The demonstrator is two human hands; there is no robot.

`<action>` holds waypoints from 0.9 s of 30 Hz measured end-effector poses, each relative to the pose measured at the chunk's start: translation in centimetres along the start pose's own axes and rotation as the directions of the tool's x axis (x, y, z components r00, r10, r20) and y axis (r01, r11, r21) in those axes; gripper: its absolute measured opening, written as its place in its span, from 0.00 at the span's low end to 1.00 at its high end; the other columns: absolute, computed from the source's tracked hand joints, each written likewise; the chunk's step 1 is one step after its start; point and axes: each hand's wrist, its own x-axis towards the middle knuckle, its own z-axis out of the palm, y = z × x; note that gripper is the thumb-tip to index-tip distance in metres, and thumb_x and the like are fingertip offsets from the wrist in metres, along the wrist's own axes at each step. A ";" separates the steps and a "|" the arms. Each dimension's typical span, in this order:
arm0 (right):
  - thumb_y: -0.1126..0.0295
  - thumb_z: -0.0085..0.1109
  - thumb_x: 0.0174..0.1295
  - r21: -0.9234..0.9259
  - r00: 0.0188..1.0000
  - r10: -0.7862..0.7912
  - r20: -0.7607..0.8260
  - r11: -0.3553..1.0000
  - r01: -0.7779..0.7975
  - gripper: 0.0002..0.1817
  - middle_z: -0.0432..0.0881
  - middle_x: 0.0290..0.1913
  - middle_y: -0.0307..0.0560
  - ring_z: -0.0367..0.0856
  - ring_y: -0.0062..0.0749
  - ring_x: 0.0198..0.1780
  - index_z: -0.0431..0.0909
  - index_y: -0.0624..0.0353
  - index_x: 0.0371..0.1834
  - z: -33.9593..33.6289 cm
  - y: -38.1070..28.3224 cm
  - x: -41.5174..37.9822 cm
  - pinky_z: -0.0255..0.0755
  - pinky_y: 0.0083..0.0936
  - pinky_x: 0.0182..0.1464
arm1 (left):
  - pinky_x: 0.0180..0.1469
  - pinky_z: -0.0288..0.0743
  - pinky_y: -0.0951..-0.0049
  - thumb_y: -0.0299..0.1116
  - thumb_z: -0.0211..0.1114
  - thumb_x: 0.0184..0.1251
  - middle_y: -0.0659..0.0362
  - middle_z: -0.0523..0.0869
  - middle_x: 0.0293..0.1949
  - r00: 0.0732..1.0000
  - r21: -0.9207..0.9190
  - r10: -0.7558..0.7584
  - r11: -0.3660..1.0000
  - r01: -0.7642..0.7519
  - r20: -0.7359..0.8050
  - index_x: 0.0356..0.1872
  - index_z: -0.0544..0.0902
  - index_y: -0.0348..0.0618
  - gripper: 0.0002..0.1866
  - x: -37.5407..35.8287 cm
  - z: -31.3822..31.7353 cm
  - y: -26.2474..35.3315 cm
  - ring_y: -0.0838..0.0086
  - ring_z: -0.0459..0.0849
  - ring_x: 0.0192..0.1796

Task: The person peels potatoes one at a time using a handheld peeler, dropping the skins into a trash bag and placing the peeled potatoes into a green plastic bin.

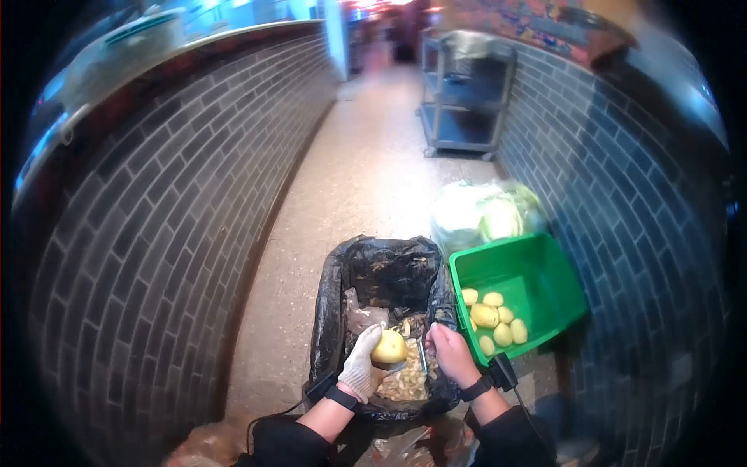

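Observation:
My left hand (364,364), in a pale knit glove, is closed around a peeled yellow potato (388,347). My right hand (451,352) is bare and closed on a slim metal peeler (423,358), just right of the potato and apart from it; its handle is mostly hidden by my fingers. Both hands are over a bin lined with a black plastic bag (330,296). Down in the bin lie peelings (408,381) and a crumpled clear plastic piece (362,315). On the right, a green tub (537,272) holds several peeled potatoes (485,315) along its near left side.
Behind the tub sits a clear bag of pale green vegetables, perhaps cabbages (498,214). A wheeled cart (467,101) stands farther back by the right wall. Brick-patterned walls (163,194) flank the speckled floor (350,171). Plastic bags (210,444) lie near my arms.

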 end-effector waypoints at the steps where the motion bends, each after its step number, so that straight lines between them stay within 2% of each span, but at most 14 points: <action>1: 0.55 0.44 0.80 0.005 1.000 -0.011 0.024 1.000 0.010 0.22 0.77 0.28 0.34 0.73 0.18 0.29 0.78 0.60 0.34 -0.2 0.6 -0.1 0.70 0.20 0.35 | 0.54 0.83 0.48 0.44 0.64 0.74 0.57 0.81 0.55 0.999 0.086 0.051 0.995 -0.052 0.012 0.65 0.72 0.50 0.23 -0.3 0.0 0.0 0.64 0.83 0.58; 4: 0.54 0.43 0.80 0.110 0.996 0.073 0.054 0.991 -0.079 0.26 0.76 0.23 0.34 0.72 0.18 0.26 0.78 0.58 0.27 0.0 -2.0 -1.9 0.69 0.20 0.33 | 0.54 0.84 0.51 0.40 0.65 0.73 0.57 0.79 0.56 0.996 0.112 0.046 0.992 -0.054 0.070 0.66 0.69 0.49 0.25 -0.5 -0.2 0.5 0.64 0.83 0.58; 5: 0.52 0.41 0.80 -0.327 0.953 -0.282 0.114 0.895 0.304 0.31 0.74 0.20 0.35 0.72 0.19 0.24 0.77 0.59 0.20 -0.3 -1.8 -1.5 0.67 0.21 0.31 | 0.53 0.85 0.54 0.44 0.63 0.75 0.58 0.80 0.56 0.996 0.142 0.057 0.988 -0.067 0.069 0.66 0.70 0.51 0.23 -0.6 -0.1 0.5 0.65 0.83 0.57; 9: 0.55 0.42 0.80 -0.080 1.000 -0.005 -0.012 0.997 0.004 0.32 0.72 0.16 0.37 0.73 0.23 0.23 0.73 0.61 0.16 -0.3 -1.4 -1.5 0.66 0.25 0.30 | 0.49 0.86 0.56 0.54 0.56 0.78 0.59 0.83 0.53 0.995 0.182 -0.094 0.980 0.084 0.045 0.63 0.73 0.52 0.23 -0.6 -0.4 0.5 0.69 0.86 0.53; 10: 0.56 0.43 0.80 -0.231 0.983 -0.181 -0.019 0.958 0.172 0.31 0.72 0.16 0.38 0.72 0.24 0.22 0.73 0.61 0.16 -0.3 -0.9 -1.1 0.65 0.24 0.29 | 0.49 0.85 0.59 0.55 0.55 0.78 0.60 0.84 0.52 0.986 0.161 -0.141 0.979 0.125 0.089 0.63 0.73 0.52 0.24 0.3 -1.3 -0.1 0.70 0.87 0.52; 12: 0.59 0.44 0.80 -0.625 0.834 -0.546 0.082 0.624 0.469 0.30 0.73 0.15 0.41 0.72 0.30 0.20 0.73 0.61 0.16 -0.4 -0.4 -0.4 0.65 0.27 0.28 | 0.53 0.83 0.63 0.55 0.59 0.76 0.60 0.83 0.54 0.967 0.164 -0.193 0.972 0.166 0.164 0.65 0.71 0.50 0.26 -0.8 -0.3 0.2 0.70 0.85 0.55; 14: 0.61 0.45 0.79 -0.515 0.912 -0.410 -0.002 0.782 0.351 0.29 0.73 0.16 0.43 0.72 0.34 0.21 0.73 0.61 0.15 -0.1 -0.1 -0.3 0.65 0.31 0.30 | 0.58 0.80 0.65 0.49 0.64 0.73 0.59 0.81 0.56 0.936 0.246 -0.131 0.968 0.049 0.328 0.68 0.68 0.48 0.29 -2.3 0.7 0.7 0.70 0.82 0.59; 15: 0.64 0.47 0.78 -0.382 0.957 -0.282 -0.067 0.893 0.237 0.28 0.73 0.16 0.45 0.73 0.38 0.22 0.73 0.60 0.14 -0.1 0.0 -0.2 0.65 0.36 0.31 | 0.61 0.77 0.67 0.38 0.74 0.66 0.58 0.80 0.57 0.903 0.304 -0.194 0.950 0.075 0.383 0.70 0.66 0.46 0.35 -1.6 0.3 1.0 0.72 0.79 0.61; 16: 0.64 0.47 0.78 -0.378 0.960 -0.272 -0.070 0.898 0.227 0.28 0.73 0.16 0.45 0.73 0.38 0.22 0.73 0.60 0.14 -0.3 -0.5 -0.2 0.65 0.36 0.31 | 0.61 0.77 0.67 0.38 0.74 0.66 0.58 0.80 0.57 0.904 0.306 -0.203 0.948 0.085 0.376 0.70 0.66 0.46 0.35 -1.3 0.0 1.0 0.72 0.79 0.61; 18: 0.63 0.49 0.74 -0.469 0.943 -0.331 0.021 0.830 0.302 0.25 0.75 0.20 0.55 0.74 0.51 0.29 0.74 0.61 0.15 -0.7 -1.7 -0.4 0.65 0.44 0.39 | 0.60 0.77 0.69 0.29 0.80 0.56 0.58 0.80 0.56 0.878 0.552 -0.196 0.829 -0.088 0.436 0.70 0.66 0.45 0.41 -1.0 -0.1 1.1 0.75 0.79 0.58; 20: 0.64 0.52 0.73 -0.508 0.925 -0.381 0.005 0.796 0.330 0.24 0.75 0.19 0.54 0.74 0.50 0.29 0.75 0.60 0.14 -0.8 -1.3 -0.4 0.65 0.43 0.38 | 0.59 0.77 0.71 0.27 0.84 0.50 0.59 0.81 0.55 0.874 0.588 -0.248 0.807 -0.052 0.417 0.68 0.68 0.45 0.44 -1.1 0.1 1.3 0.77 0.79 0.55; 24: 0.66 0.57 0.68 -0.706 0.841 -0.536 0.068 0.570 0.420 0.22 0.76 0.18 0.46 0.75 0.44 0.29 0.75 0.57 0.12 -1.5 -2.3 -0.3 0.65 0.40 0.39 | 0.57 0.78 0.71 0.33 0.87 0.46 0.59 0.82 0.53 0.915 0.744 -0.115 0.625 -0.236 0.387 0.64 0.70 0.43 0.43 -1.0 0.1 0.7 0.76 0.81 0.53; 26: 0.69 0.60 0.65 -0.715 0.757 -0.640 0.136 0.465 0.522 0.20 0.74 0.17 0.45 0.72 0.42 0.27 0.74 0.58 0.13 -1.5 -2.6 -0.5 0.63 0.39 0.36 | 0.58 0.78 0.71 0.36 0.88 0.43 0.57 0.83 0.52 0.908 0.832 0.101 0.369 -0.415 0.407 0.64 0.70 0.42 0.45 -0.8 -0.3 0.3 0.75 0.82 0.52; 27: 0.70 0.62 0.62 -0.705 0.756 -0.643 0.126 0.478 0.524 0.19 0.74 0.17 0.44 0.72 0.41 0.27 0.73 0.58 0.12 -1.1 -2.4 -0.7 0.64 0.38 0.37 | 0.58 0.78 0.70 0.38 0.88 0.41 0.56 0.84 0.51 0.927 0.788 0.088 0.500 -0.358 0.365 0.61 0.73 0.40 0.43 -1.0 0.0 0.1 0.73 0.82 0.52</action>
